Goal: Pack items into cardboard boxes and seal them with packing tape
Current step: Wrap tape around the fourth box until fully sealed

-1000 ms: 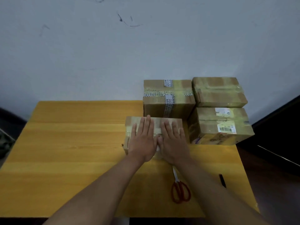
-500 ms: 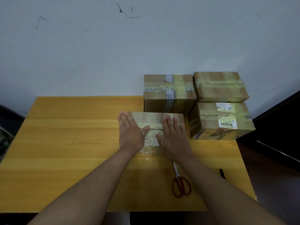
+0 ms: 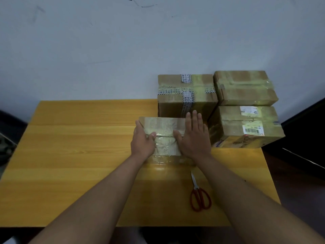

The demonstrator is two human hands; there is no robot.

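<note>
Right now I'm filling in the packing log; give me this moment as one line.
step: smoothing tape | left hand: flat on small box | right hand: flat on box | scissors: on table

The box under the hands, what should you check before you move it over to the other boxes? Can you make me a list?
1. Tape covers the top seam of the small taped box: ok, shiny tape runs across it.
2. Left hand rests at the box's left end, fingers straight: ok.
3. Right hand lies flat on the right part of the top: ok.
4. Scissors lie on the table, nearer the person than the box: ok.
5. Tape stuck down at the far side: cannot tell, hidden.
6. Free spot in the stacked boxes: cannot tell.
</note>
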